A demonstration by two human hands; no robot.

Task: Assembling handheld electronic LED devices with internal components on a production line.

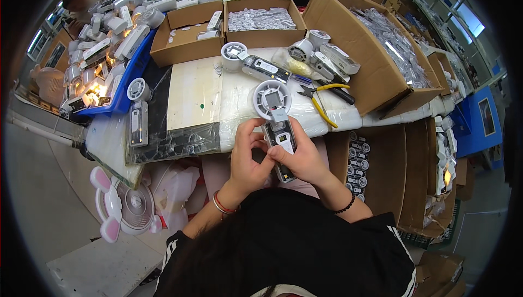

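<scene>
Both my hands hold one device with a round white ribbed head (272,99) and a narrow body with a clear casing and dark inside. My left hand (248,158) closes round the body's left side. Fingers of my right hand (305,158) wrap its right side, with the thumb pressed on the front just below a small white piece (284,141). The head points away from me, over the table's near edge. Close beyond it lies a similar device (264,69), and to its right are yellow-handled pliers (321,103).
A blue bin (117,98) heaped with white devices, some lit, stands left. Behind are two cardboard boxes (188,22) of small parts; a large carton (348,41) of clear-wrapped parts stands right. Below right, an open carton (384,172) holds rows of devices. A pink-eared fan (133,204) stands lower left.
</scene>
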